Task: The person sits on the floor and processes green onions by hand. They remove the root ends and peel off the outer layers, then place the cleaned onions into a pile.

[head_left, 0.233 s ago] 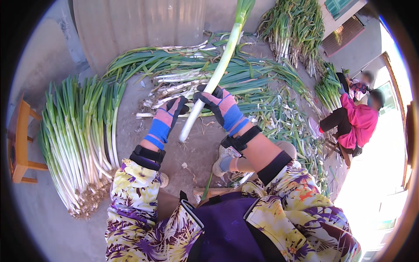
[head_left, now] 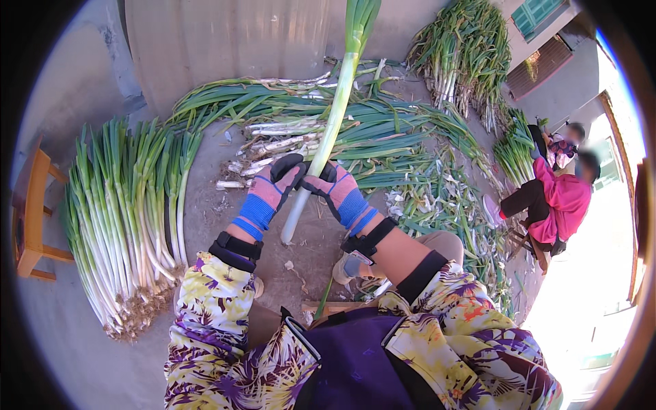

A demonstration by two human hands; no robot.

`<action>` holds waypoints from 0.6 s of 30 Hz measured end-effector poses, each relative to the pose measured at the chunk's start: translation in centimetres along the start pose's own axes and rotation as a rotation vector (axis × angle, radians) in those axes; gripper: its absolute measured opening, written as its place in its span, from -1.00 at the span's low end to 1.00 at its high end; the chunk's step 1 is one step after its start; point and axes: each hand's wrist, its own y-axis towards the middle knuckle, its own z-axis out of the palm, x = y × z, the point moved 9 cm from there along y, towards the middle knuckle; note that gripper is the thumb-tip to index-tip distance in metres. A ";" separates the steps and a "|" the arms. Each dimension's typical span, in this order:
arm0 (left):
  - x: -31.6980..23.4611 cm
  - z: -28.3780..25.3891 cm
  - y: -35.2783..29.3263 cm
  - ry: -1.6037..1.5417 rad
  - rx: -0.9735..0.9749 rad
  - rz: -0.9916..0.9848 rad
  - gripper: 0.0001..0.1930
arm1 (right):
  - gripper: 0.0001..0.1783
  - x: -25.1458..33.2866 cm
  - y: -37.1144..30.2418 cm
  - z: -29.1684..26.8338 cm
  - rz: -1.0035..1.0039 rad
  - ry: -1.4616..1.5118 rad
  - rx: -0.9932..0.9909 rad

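Note:
A long green onion (head_left: 337,113) with a white shank and green top slants up in front of me, its root end hanging low. Gloved in pink, blue and black, my right hand (head_left: 339,193) is closed round the lower shank. My left hand (head_left: 268,189), in a matching glove, pinches the same shank from the left side, its fingertips meeting those of the right. Untrimmed green onions (head_left: 383,140) lie on the ground just beyond my hands, roots toward the left.
At left stand a bundle of peeled green onions (head_left: 126,225) and a wooden stool (head_left: 31,225). Peeled leaves (head_left: 454,212) litter the ground to the right. More onions (head_left: 458,58) lean on the far wall. Two people sit at right, one in a pink top (head_left: 562,205).
My left hand has come up and right onto the shank, next to my right hand. Moving slightly down and left, my right hand has tilted the green onion more upright.

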 end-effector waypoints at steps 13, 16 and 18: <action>9.2 -5.3 0.9 -0.032 -0.183 -0.154 -0.63 | -0.65 0.2 0.8 -0.6 -0.034 0.071 -0.061; 2.3 -2.7 -1.1 -0.234 -0.072 -0.284 -0.53 | -0.70 0.5 1.1 -2.3 0.002 0.092 -0.045; 1.8 -2.6 -1.3 -0.190 0.008 -0.328 -0.49 | -0.73 1.2 1.8 -2.7 -0.029 0.211 -0.100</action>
